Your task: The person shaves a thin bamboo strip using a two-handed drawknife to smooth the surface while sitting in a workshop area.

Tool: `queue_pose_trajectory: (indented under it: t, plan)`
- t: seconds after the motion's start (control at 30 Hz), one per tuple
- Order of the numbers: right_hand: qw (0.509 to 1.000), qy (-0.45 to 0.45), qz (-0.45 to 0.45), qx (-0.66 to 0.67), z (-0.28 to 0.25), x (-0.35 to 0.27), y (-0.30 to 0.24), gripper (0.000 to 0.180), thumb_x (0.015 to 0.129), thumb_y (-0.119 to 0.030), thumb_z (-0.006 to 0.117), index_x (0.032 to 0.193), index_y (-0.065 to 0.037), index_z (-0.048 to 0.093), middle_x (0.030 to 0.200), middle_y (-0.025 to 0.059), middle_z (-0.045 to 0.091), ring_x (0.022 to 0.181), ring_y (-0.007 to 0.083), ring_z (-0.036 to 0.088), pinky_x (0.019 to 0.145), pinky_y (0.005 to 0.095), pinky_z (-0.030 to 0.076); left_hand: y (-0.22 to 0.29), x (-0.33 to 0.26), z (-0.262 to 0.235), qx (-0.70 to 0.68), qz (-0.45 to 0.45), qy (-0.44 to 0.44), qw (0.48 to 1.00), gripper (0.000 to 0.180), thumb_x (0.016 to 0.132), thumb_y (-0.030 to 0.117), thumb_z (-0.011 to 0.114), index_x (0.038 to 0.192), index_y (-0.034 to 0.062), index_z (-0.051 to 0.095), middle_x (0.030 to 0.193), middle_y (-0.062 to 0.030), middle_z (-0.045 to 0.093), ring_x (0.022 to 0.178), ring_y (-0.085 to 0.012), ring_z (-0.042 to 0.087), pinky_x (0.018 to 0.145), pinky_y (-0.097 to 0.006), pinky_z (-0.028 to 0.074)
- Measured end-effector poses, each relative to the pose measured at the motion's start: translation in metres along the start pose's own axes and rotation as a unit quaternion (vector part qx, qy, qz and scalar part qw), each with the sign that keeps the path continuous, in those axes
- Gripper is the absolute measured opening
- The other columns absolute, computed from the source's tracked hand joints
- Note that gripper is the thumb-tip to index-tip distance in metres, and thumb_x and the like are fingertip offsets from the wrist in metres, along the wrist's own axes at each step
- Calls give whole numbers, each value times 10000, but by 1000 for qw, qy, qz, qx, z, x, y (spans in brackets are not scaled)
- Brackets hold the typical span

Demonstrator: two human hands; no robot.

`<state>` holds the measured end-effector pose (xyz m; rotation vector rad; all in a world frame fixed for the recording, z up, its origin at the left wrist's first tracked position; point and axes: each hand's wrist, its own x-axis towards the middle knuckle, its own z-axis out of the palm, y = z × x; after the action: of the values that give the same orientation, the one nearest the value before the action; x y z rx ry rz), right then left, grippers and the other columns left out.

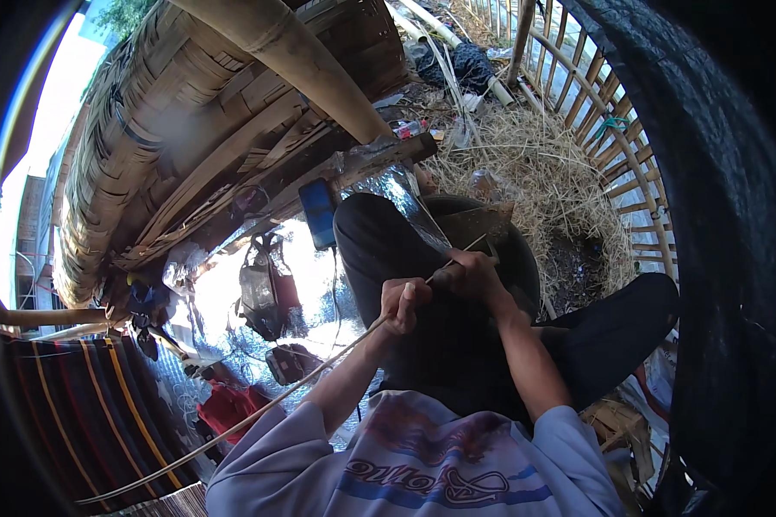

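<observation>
My left hand point(403, 305) is closed around a long thin bamboo strip point(259, 412) that runs from the lower left up to my hands. Just right of it, my right hand point(468, 274) grips a broad-bladed knife point(477, 226) whose blade lies against the strip's far end. Both hands work over my lap, above my black trousers point(379, 237).
A large woven bamboo basket point(138, 129) and a thick bamboo pole point(293, 52) stand at upper left. A blue phone point(319, 213) lies on the shiny mat by my knee. Dry straw point(535, 164) and a bamboo lattice frame point(629, 164) are at right; striped cloth point(86, 405) at left.
</observation>
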<state>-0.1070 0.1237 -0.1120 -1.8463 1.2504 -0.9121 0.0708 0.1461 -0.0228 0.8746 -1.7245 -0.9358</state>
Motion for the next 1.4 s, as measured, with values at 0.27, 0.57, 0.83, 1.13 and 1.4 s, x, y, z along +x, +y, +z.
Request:
queue_pose_trajectory:
  t: [0.27, 0.57, 0.83, 1.13, 1.4]
  plan:
    - [1000, -21, -3, 7, -15, 1, -9, 256, 685, -177, 710, 882, -56, 598, 743, 159, 649, 746, 355, 662, 658, 415, 527, 9, -5, -4, 72, 2, -5, 997, 497, 985, 215, 262, 628, -3, 529, 532, -107, 540, 443, -218, 546, 474, -326, 465]
    - [875, 328, 158, 320, -58, -1, 57, 94, 824, -34, 599, 788, -34, 512, 668, 33, 519, 635, 124, 513, 621, 287, 436, 9, -2, 7, 56, -34, 32, 997, 527, 999, 194, 210, 620, 0, 522, 521, -109, 538, 425, -224, 545, 457, -306, 471]
    - [796, 372, 82, 471, -65, 1, 20, 118, 868, -19, 540, 818, -71, 446, 703, 23, 458, 670, 129, 471, 680, 293, 409, -8, -13, 6, 107, 106, 53, 987, 377, 985, 69, 248, 739, -27, 517, 531, -112, 541, 426, -203, 548, 425, -305, 478]
    - [889, 240, 68, 384, -51, -3, 7, 154, 883, -21, 493, 790, -86, 389, 711, 11, 426, 666, 110, 440, 647, 274, 382, -19, -17, 5, 110, 113, 52, 986, 268, 971, 35, 293, 1069, -55, 526, 565, -100, 554, 405, -161, 507, 407, -279, 451]
    - [902, 204, 46, 378, -47, -6, -2, 237, 838, -82, 607, 714, -64, 405, 697, 24, 490, 637, 92, 457, 575, 249, 394, 3, -8, 13, 13, -78, 111, 991, 589, 995, 284, 236, 564, 15, 533, 487, -79, 533, 396, -170, 522, 421, -277, 410]
